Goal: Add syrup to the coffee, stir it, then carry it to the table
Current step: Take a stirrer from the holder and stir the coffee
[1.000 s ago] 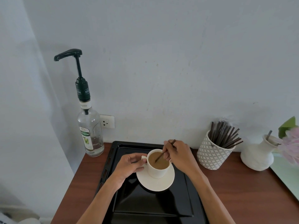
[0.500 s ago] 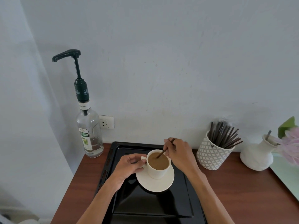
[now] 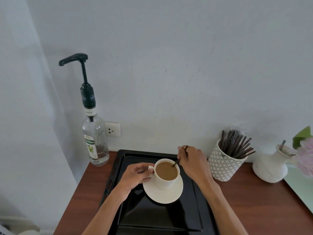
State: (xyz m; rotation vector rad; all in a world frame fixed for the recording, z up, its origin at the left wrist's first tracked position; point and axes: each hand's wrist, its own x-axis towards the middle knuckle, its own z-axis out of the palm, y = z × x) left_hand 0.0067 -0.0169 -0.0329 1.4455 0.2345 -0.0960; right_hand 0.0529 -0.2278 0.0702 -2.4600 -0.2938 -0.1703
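A white cup [image 3: 166,182] of milky brown coffee stands on a white saucer [image 3: 163,195] in a black tray [image 3: 160,219]. My left hand [image 3: 135,177] pinches the cup's handle from the left. Pinched in my right hand [image 3: 193,161] is a thin dark stir stick [image 3: 176,162], held just behind and right of the cup. The stick's lower end dips into the coffee at the cup's far right side. A clear syrup bottle [image 3: 95,143] with a dark pump stands upright at the back left, near the wall.
A patterned white holder [image 3: 221,167] with several dark stir sticks stands right of the tray. Further right sit a white vase [image 3: 272,167] and pink flowers [image 3: 305,156]. The brown wooden counter [image 3: 254,200] ends at the wall behind; a wall socket [image 3: 112,129] is beside the bottle.
The stir stick's lower end has moved from the middle of the coffee toward the cup's far right side. My left hand stays on the handle.
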